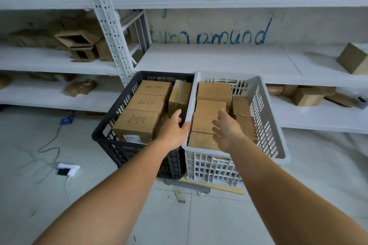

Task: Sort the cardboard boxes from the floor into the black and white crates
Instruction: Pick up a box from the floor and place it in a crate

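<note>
Black crate [111, 133] on the left and white crate [266, 123] on the right stand touching on the floor [179, 215], in front of the shelves [219, 59]. Both hold cardboard boxes [139, 119], packed close. Left hand [175, 131]: grip on the near left rim of the white crate, fingers over the edge. Right hand [227, 129]: grip wide, holding nothing, fingers spread over the boxes in the white crate.
</note>
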